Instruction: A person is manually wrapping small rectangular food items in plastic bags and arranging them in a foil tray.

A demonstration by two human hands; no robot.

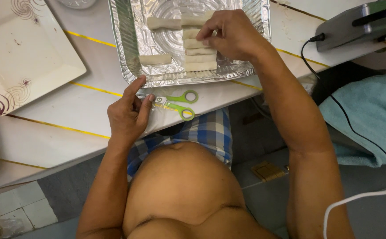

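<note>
The right hand (230,35) reaches into the foil tray (129,40) on the worktop (51,132), its fingertips pinched on a roll (192,43) in the stacked column of pale rolls. Two more rolls lie apart in the tray, one at the top left, one lower left. The left hand (129,113) rests at the tray's near rim, loosely curled and holding nothing, forefinger touching the foil edge. Green-handled scissors (179,104) lie just beside it. A white square plate (20,57) sits left.
</note>
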